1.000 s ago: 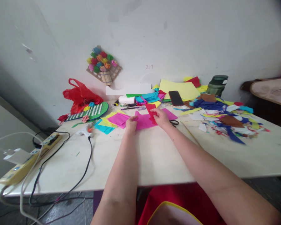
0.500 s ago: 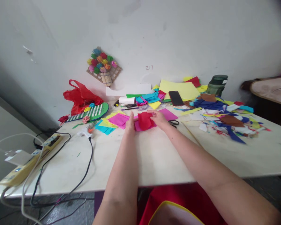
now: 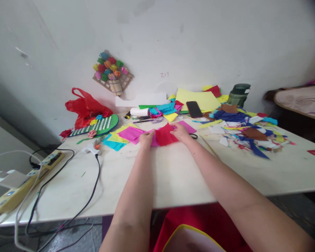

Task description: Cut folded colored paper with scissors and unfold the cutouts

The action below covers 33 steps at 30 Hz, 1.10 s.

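A piece of red paper is spread between my two hands, just above the table. My right hand pinches its right edge between thumb and fingers. At the left edge, my left hand is closed with the thumb on top; its other fingers are hidden. Under and behind the red paper lies magenta paper. Left of my left hand, magenta sheets, yellow sheets and blue sheets overlap in a fan. Black scissors show partly beyond my right wrist.
A glue gun with a black cable lies left, near a power strip. Coloured scraps heap up on the right beside a thin stick. Behind are a phone, a green bottle and a red bag.
The red paper looks wider and flatter between my hands. My left hand has closed from an upright, straighter pose. The whole view has shifted slightly.
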### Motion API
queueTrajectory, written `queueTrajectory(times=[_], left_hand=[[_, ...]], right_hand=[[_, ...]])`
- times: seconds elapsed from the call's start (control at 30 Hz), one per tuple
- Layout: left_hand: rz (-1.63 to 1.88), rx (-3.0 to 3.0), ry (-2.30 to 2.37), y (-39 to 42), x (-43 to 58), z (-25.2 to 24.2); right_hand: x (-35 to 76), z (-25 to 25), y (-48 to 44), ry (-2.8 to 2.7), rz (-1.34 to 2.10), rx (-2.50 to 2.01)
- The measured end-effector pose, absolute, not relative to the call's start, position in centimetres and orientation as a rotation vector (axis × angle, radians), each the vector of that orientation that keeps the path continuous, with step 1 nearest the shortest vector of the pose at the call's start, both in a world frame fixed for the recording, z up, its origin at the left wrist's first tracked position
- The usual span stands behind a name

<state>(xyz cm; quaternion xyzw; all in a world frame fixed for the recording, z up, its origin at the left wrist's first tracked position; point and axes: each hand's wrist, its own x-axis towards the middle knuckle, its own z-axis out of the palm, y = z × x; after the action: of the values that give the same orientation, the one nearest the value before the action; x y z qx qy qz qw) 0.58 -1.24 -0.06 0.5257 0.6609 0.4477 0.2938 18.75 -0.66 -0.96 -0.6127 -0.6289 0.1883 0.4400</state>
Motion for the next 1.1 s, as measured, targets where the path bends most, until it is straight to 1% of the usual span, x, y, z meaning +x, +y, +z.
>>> queueTrajectory(times=[0.13, 0.27, 0.4, 0.5, 0.63, 0.73, 0.83, 1.1], left_hand=[[1.11, 1.468, 1.822, -1.4, 0.7, 0.2], [1.1, 1.439, 1.847, -1.3, 0.8, 0.4], [1.113, 1.381, 1.749, -0.8, 0.7, -0.3], [1.157, 1.397, 1.703, -0.5, 0.6, -0.9], [1.167, 1.454, 1.827, -0.4, 0.3, -0.8], [1.112, 1.537, 1.969, -0.6, 0.2, -0.2], [1.085, 1.613, 2.014, -0.9, 0.1, 0.3], [1.061, 1.643, 2.043, -1.4, 0.1, 0.6]], right_hand=[[17.5, -1.4, -0.2, -1.586, 0.543, -1.393], [16.7, -1.1, -0.4, -1.53, 0.586, -1.253], [16.3, -0.7, -0.6, -1.465, 0.624, -1.172], [16.3, -0.8, -0.4, -1.456, 0.625, -1.19], [17.3, -0.8, -0.4, -1.561, 0.424, -1.41], [18.9, -0.7, -1.0, -1.72, 0.169, -1.75], [20.2, -0.5, -1.6, -1.922, 0.053, -2.017], [21.3, 0.5, -2.2, -2.058, -0.13, -2.182]])
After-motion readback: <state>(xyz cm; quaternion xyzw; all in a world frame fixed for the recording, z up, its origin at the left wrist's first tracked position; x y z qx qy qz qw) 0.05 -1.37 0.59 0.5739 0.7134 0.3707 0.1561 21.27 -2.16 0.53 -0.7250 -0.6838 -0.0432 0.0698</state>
